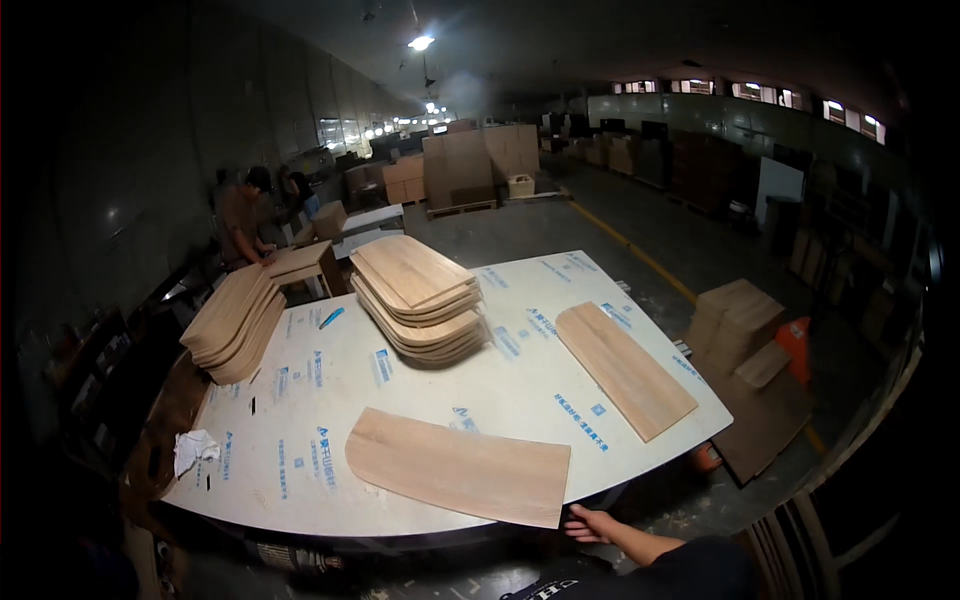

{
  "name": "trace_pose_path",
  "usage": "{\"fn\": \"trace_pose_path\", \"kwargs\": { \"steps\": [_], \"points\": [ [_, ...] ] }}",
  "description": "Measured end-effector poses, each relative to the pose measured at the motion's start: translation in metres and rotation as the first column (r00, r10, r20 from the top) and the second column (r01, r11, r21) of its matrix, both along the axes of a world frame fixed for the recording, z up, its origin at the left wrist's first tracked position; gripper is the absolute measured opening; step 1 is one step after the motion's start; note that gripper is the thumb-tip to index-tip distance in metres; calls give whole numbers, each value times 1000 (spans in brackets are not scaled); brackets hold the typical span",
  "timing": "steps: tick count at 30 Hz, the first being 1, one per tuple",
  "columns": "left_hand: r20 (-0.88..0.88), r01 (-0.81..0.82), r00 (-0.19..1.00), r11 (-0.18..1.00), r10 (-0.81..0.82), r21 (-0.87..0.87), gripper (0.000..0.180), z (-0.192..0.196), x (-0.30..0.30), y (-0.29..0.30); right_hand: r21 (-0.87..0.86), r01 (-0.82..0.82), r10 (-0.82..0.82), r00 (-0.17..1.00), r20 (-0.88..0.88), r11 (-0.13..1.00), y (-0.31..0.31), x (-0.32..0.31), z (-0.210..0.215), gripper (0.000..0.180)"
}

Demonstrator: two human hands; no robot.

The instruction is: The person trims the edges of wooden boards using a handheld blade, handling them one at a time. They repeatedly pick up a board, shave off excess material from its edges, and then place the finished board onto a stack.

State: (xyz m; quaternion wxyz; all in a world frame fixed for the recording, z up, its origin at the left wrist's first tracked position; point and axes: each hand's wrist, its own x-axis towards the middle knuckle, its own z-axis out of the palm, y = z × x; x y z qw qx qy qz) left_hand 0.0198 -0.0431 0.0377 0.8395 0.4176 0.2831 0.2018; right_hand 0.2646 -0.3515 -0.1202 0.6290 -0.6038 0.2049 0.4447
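A light wood-grain board [455, 465] with one rounded end lies flat near the front edge of the white table [270, 425]. My right hand [592, 525] is just beyond its square right corner, by the table's front edge. The fingers point left and look loosely stretched, with the thumb a little apart; I see nothing held in them. Whether the fingertips touch the board's corner is hard to make out. My left hand is out of the picture. A second board [627, 370] of the same shape rests at the table's right side.
Stacks of similar boards stand at the table's back middle [415, 300] and left [235, 320]. A teal cutter-like tool [331, 317] and a white cloth [196, 450] lie on the table. Another person [245, 220] works at the back left. Boxes [735, 315] stand on the right.
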Motion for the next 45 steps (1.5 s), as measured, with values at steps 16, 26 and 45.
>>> {"fn": "trace_pose_path", "kwargs": {
  "steps": [16, 26, 45],
  "points": [
    [-15, -450, 873, 793, 487, -411, 29, -83, -98, -145, 564, -304, 494, 842, -219, 768, 121, -37, -44, 26],
    [-585, -465, 730, 884, 355, -43, 39, -70, -62, -178, 402, -528, 619, 773, -137, 748, 180, -109, -21, 50],
    [-674, 412, 134, 577, 727, 705, 36, -98, 12, -164, 670, -329, 640, 713, -286, 666, 197, -102, -18, 57]
  ]
}}
